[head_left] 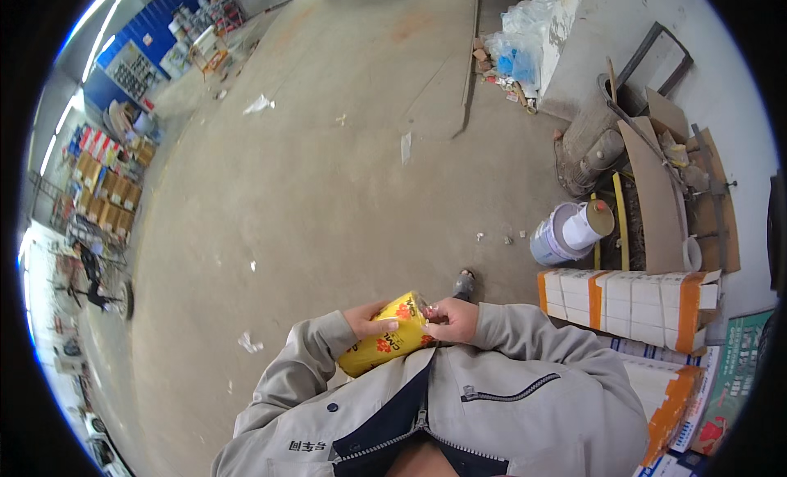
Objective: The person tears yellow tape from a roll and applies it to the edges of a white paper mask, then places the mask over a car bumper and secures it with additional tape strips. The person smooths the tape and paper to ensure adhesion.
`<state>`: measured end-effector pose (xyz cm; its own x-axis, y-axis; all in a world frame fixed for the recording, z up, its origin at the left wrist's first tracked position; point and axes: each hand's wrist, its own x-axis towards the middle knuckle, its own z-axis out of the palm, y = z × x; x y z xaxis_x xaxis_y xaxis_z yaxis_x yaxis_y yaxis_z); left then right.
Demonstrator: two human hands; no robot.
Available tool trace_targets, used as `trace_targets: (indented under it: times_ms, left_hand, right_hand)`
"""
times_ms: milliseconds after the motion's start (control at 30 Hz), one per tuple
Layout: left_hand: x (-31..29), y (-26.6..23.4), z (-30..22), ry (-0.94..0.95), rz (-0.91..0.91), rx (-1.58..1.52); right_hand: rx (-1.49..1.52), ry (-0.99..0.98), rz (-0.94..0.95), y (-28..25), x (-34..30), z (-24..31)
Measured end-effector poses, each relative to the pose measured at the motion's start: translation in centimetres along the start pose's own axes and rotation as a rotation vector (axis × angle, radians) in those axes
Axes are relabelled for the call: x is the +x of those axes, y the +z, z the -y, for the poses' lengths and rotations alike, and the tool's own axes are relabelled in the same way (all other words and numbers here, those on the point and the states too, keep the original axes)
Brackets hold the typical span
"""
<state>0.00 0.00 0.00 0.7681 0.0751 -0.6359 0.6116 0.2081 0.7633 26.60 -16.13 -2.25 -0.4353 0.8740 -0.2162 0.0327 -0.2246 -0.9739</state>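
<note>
A yellow can (385, 342) with red flower marks lies tilted against my chest. My left hand (367, 318) grips its side from above, fingers wrapped over the body. My right hand (452, 319) pinches at the can's top end, fingertips closed on the rim or cap there. Both grey jacket sleeves meet at the can, just above the jacket's zip. What the right fingertips hold is too small to make out.
White and orange cartons (628, 300) are stacked at my right. A white bucket (564, 232) stands beyond them beside cardboard sheets (654, 200) and scrap. My shoe (464, 283) shows on the concrete floor (328, 165). Shelves with goods (106, 190) line the far left.
</note>
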Motion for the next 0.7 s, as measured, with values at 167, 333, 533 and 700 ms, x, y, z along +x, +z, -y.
trace_targets:
  times_ms: [167,333,533,700]
  left_hand:
    - [7.1,-2.8,-9.4,-0.056,-0.013,-0.264]
    - [17.0,-8.4,-16.0,-0.007,0.136,-0.106]
    - [22.4,-13.6,-21.8,0.056,0.208,-0.431]
    - [27.8,-19.7,-26.4,0.139,0.078,-0.42]
  right_hand:
    - [0.097,-0.077,-0.213,-10.8,-0.6,2.7]
    - [-0.406,-0.517,-0.496,-23.4,-3.2,3.2]
    - [-0.453,-0.649,-0.683,-31.4,1.9,6.5]
    - [-0.321,-0.545,-0.573,-43.2,10.1,9.8]
